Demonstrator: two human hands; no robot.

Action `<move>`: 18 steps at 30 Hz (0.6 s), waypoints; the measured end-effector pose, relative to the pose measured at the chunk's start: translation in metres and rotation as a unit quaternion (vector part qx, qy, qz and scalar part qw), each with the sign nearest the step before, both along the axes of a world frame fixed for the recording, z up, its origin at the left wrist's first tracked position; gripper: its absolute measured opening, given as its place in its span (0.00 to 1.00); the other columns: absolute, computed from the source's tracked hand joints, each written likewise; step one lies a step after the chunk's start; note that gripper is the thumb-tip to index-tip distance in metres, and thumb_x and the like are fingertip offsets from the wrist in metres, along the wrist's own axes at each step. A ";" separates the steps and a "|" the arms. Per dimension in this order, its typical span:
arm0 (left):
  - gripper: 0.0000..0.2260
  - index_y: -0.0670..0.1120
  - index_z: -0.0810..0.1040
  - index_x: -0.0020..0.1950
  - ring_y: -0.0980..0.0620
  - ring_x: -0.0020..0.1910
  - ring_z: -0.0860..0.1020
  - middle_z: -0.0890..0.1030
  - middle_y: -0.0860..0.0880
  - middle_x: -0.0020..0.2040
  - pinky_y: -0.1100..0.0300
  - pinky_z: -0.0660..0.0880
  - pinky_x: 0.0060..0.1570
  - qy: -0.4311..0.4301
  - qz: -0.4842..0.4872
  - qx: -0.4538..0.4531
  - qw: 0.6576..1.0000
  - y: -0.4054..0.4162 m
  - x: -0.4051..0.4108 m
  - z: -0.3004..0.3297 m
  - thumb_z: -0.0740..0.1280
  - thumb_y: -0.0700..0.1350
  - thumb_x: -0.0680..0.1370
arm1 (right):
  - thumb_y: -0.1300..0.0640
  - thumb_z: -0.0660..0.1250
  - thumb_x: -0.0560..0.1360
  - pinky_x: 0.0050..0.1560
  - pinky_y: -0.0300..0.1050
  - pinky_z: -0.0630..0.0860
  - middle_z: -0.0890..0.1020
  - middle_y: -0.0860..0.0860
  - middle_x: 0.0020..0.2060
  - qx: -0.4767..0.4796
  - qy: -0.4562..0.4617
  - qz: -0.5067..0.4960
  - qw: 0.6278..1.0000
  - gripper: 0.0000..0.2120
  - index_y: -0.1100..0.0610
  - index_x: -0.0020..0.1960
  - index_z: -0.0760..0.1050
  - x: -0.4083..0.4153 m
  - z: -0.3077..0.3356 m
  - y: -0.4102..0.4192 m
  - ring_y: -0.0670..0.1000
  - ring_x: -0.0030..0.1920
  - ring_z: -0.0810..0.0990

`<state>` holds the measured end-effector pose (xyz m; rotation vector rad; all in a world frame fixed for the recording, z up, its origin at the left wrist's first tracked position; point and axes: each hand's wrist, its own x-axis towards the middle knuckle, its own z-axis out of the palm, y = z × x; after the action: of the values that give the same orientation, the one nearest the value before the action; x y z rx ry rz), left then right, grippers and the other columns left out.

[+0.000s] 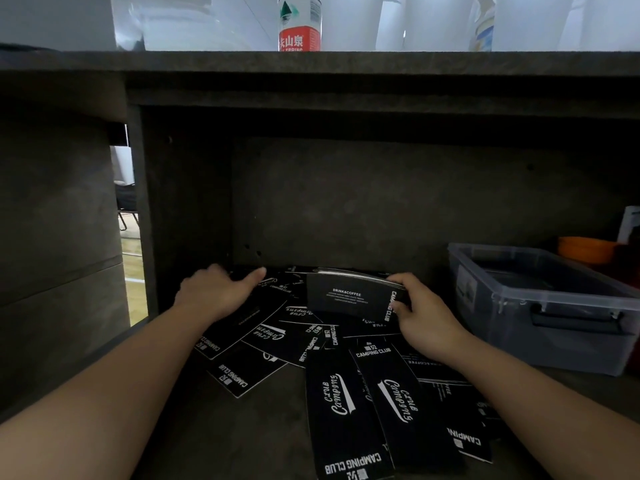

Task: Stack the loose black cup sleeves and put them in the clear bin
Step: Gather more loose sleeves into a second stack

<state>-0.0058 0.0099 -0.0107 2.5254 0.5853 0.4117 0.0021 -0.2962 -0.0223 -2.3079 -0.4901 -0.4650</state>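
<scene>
Head view: the right hand (pixel 420 318) pinches a small stack of flat black cardboard cup sleeves (pixel 349 297), held on edge above the loose black sleeves (pixel 346 403) scattered over the dark shelf (pixel 242 441). The left hand (pixel 216 289) lies on the pile, fingers loosely extended — best slide the next sleeve flush under the stack, edges squared, before the clear plastic bin (pixel 540 306) at right.

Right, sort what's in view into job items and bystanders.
Job: small stack of black cardboard cup sleeves in right hand; loose black sleeves; left hand; clear plastic bin.
Bystanders: red-labelled water bottle; orange bowl.
</scene>
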 end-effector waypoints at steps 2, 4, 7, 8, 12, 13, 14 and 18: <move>0.54 0.47 0.67 0.74 0.38 0.72 0.64 0.68 0.42 0.73 0.45 0.65 0.69 0.090 -0.016 0.027 0.995 -0.003 -0.001 -0.001 0.53 0.83 0.60 | 0.63 0.63 0.77 0.41 0.25 0.66 0.77 0.49 0.54 0.016 0.011 0.005 1.000 0.15 0.51 0.62 0.70 -0.001 0.001 0.001 0.44 0.49 0.76; 0.54 0.48 0.62 0.77 0.38 0.76 0.55 0.59 0.43 0.77 0.44 0.59 0.72 0.140 -0.054 0.060 0.987 -0.009 -0.003 -0.001 0.60 0.81 0.60 | 0.57 0.66 0.77 0.39 0.24 0.67 0.78 0.47 0.51 0.029 0.010 0.003 1.000 0.12 0.50 0.59 0.71 -0.002 0.001 0.001 0.39 0.46 0.75; 0.52 0.53 0.63 0.76 0.39 0.77 0.53 0.61 0.46 0.77 0.45 0.59 0.73 0.165 -0.068 0.081 0.981 -0.013 -0.003 -0.001 0.65 0.79 0.59 | 0.56 0.66 0.78 0.39 0.25 0.69 0.79 0.47 0.49 0.019 -0.001 0.000 1.000 0.09 0.51 0.57 0.72 -0.001 0.001 0.000 0.40 0.44 0.77; 0.48 0.54 0.66 0.74 0.39 0.76 0.55 0.64 0.47 0.76 0.46 0.60 0.72 0.155 -0.060 0.084 0.982 -0.013 -0.004 0.000 0.66 0.78 0.60 | 0.57 0.65 0.78 0.40 0.26 0.70 0.80 0.48 0.48 0.013 -0.001 -0.001 1.000 0.09 0.52 0.58 0.72 -0.001 0.001 0.000 0.41 0.44 0.77; 0.30 0.56 0.77 0.64 0.41 0.72 0.62 0.74 0.50 0.67 0.49 0.64 0.67 0.066 -0.021 0.094 0.993 -0.013 -0.006 0.004 0.71 0.69 0.67 | 0.61 0.63 0.79 0.48 0.35 0.69 0.79 0.49 0.51 -0.002 0.000 0.001 1.000 0.11 0.53 0.60 0.71 0.000 0.000 -0.001 0.47 0.50 0.77; 0.26 0.55 0.78 0.62 0.42 0.69 0.66 0.77 0.50 0.64 0.50 0.66 0.65 0.020 -0.014 0.080 0.996 -0.011 -0.005 0.003 0.72 0.66 0.68 | 0.61 0.62 0.79 0.49 0.37 0.68 0.79 0.49 0.52 -0.006 0.000 0.000 1.000 0.11 0.53 0.61 0.71 0.000 0.000 -0.001 0.48 0.51 0.77; 0.22 0.54 0.78 0.59 0.43 0.65 0.71 0.79 0.49 0.61 0.51 0.70 0.62 -0.039 -0.010 0.047 0.998 -0.009 -0.004 0.002 0.74 0.61 0.69 | 0.62 0.62 0.79 0.50 0.37 0.68 0.78 0.50 0.53 -0.009 -0.001 -0.002 1.000 0.12 0.53 0.61 0.71 0.000 0.000 0.000 0.48 0.52 0.76; 0.19 0.46 0.72 0.64 0.47 0.50 0.79 0.78 0.47 0.52 0.56 0.76 0.46 -0.329 -0.025 -0.244 0.912 -0.007 -0.002 0.005 0.72 0.45 0.76 | 0.63 0.60 0.80 0.51 0.38 0.68 0.78 0.51 0.54 -0.009 0.003 -0.002 1.000 0.13 0.53 0.63 0.71 0.000 -0.001 0.000 0.49 0.53 0.76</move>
<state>-0.0076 0.0033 -0.0053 1.7672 0.3013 0.9174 0.0025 -0.2966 -0.0234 -2.3281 -0.4886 -0.4564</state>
